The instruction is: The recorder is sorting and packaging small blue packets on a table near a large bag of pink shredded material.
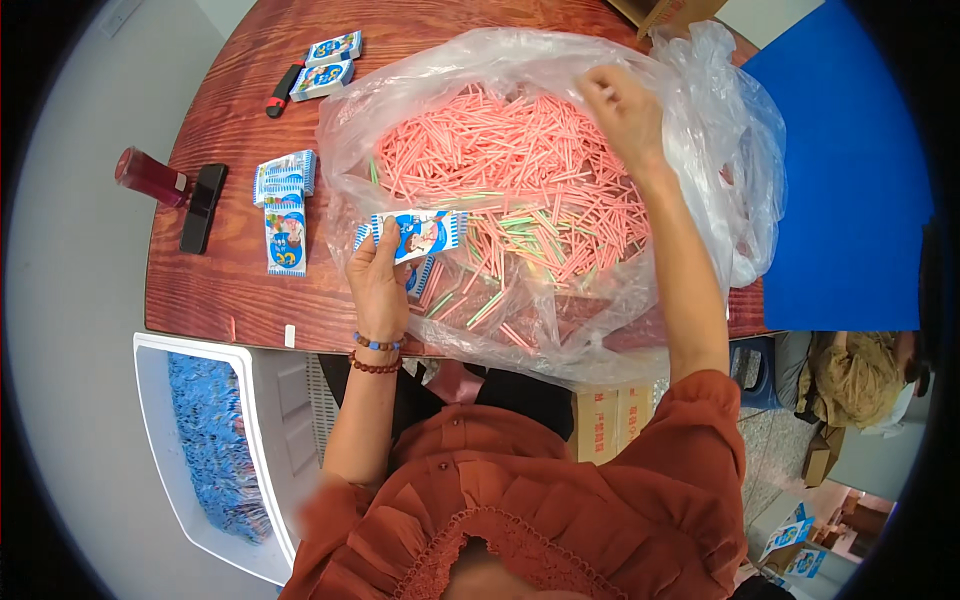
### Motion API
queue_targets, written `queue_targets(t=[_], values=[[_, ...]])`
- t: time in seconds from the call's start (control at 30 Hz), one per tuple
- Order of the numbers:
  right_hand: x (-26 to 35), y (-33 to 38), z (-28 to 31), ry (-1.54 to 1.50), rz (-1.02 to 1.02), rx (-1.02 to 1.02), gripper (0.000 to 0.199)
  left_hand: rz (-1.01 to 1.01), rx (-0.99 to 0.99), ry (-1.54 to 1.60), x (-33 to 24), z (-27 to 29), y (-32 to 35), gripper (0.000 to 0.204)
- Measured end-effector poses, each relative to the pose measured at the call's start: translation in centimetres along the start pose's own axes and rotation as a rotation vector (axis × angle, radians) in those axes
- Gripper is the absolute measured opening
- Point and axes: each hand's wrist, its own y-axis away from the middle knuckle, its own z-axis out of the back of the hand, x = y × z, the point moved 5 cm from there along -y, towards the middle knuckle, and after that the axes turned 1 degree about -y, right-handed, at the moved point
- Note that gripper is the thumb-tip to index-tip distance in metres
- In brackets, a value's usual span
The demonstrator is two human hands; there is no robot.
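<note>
Small blue-and-white packets (432,236) are gripped between the thumb and fingers of my left hand (378,290), at the near left side of the clear plastic bag (705,150). The bag lies spread open on the table, with a large heap of thin pink sticks (490,145) in it. Some pale green sticks (530,232) are mixed in toward the near side. Over the far right part of the heap, my right hand (630,120) is raised with its fingers curled together. Whatever those fingers may hold is too small to make out.
Left of the bag, more packets (286,230) lie overlapping beside a black phone (203,208) and a red-capped jar (150,177). Small boxes (322,80) and a red-black cutter (284,92) sit farther back. A white foam box (262,440) of blue packets stands below the table's left edge.
</note>
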Motion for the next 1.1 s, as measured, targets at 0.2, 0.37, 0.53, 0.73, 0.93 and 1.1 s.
queue_targets(t=[0.2, 0.37, 0.53, 0.73, 0.93, 1.1], values=[[3.6, 3.4, -7.4, 0.175, 0.296, 0.306, 0.016, -0.033, 0.009, 0.086, 0.6, 0.5, 1.4, 0.013], [2.2, 1.9, -10.1, 0.377, 0.313, 0.426, 0.022, -0.030, 0.037, 0.129, 1.6, 1.5, 2.3, 0.019], [2.3, 1.6, -10.4, 0.396, 0.276, 0.622, 0.027, -0.033, 0.032, 0.133, 1.5, 1.8, 2.7, 0.019], [1.2, 2.1, -10.2, 0.368, 0.379, 0.508, 0.030, 0.011, 0.001, 0.187, 1.1, 1.6, 3.0, 0.011], [0.8, 2.4, -10.4, 0.508, 0.314, 0.428, 0.025, 0.002, -0.019, 0.187, 1.4, 1.8, 2.9, 0.012], [0.2, 2.5, -11.2, 0.471, 0.351, 0.459, 0.023, -0.016, -0.014, 0.192, 1.2, 1.3, 3.1, 0.013]])
